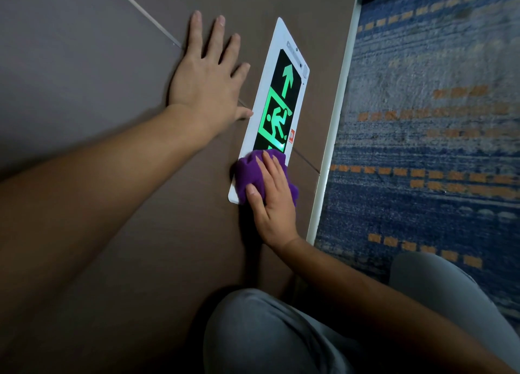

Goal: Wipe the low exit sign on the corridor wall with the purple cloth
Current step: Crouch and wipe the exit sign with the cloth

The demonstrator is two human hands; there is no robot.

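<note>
Corridor wall (98, 50): brown-grey panels with thin pale seams, filling the left and middle of the head view.

Exit sign (277, 98): flat rectangular plate with a white frame and black face, mounted low on the wall just beside the white skirting strip (334, 126). Lit green running figure in a doorway at its middle, green arrow beyond it toward the far end. A small orange-red sticker sits on the white frame near the figure. A narrow grey strip runs along the frame at the far end.

Purple cloth (250, 174): soft, bunched fabric, lying over the near end of the sign and covering that corner of the frame and part of the black face.

Right hand (271, 202): palm down on the cloth, fingers spread loosely across it and thumb at its near edge, pressing it against the sign.

Left hand (206, 75): open wide and flat against the wall beside the sign, holding nothing; the thumb touches the sign's white edge.

Floor: blue patterned carpet (422, 148) with orange dashes, right of the skirting.

Person's knees: in grey trousers (267, 331), bent, at the bottom of the view.
</note>
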